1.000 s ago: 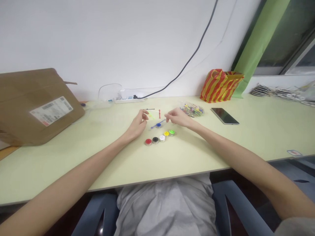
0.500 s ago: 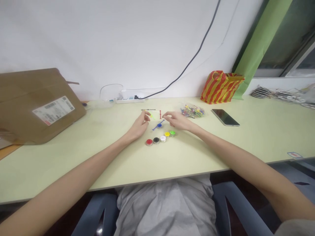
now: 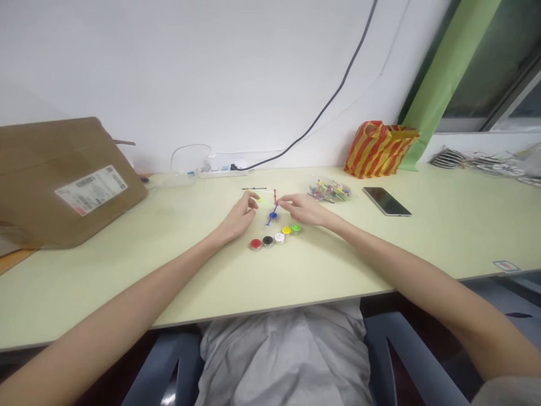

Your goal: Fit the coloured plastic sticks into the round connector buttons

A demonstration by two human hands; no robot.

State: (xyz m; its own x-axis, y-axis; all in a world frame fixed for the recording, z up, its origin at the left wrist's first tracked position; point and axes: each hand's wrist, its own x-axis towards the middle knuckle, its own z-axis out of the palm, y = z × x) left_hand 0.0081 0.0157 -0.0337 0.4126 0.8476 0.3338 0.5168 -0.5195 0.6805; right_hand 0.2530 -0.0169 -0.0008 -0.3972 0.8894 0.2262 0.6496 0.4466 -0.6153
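Observation:
A blue rod with a round blue cap (image 3: 273, 215) at its middle lies between my hands. My right hand (image 3: 303, 210) has its fingertips at the rod's far end, seemingly touching it; its fingers are bent but apart. My left hand (image 3: 240, 217) rests on the table, fingers loosely curved and apart, beside a yellow-green rod (image 3: 261, 200). Its fingers partly cover that rod, and no grip on it shows. Beyond lie a red rod (image 3: 275, 195) and a black rod (image 3: 255, 188). Closer to me are small round pots with red (image 3: 256, 243), black (image 3: 267, 240), white (image 3: 279, 237), yellow (image 3: 287, 230) and green (image 3: 296, 228) caps.
A clear bag of colourful pieces (image 3: 330, 190) lies right of my right hand, then a phone (image 3: 386, 201). A striped bag (image 3: 378, 151) stands behind. The cardboard box (image 3: 63, 186) is at left. A power strip (image 3: 222, 173) with a dark cable sits along the wall.
The blue rod has turned anticlockwise and stands steeper, its far end shifted left. My right fingertips have moved slightly left with it. My left hand has barely moved.

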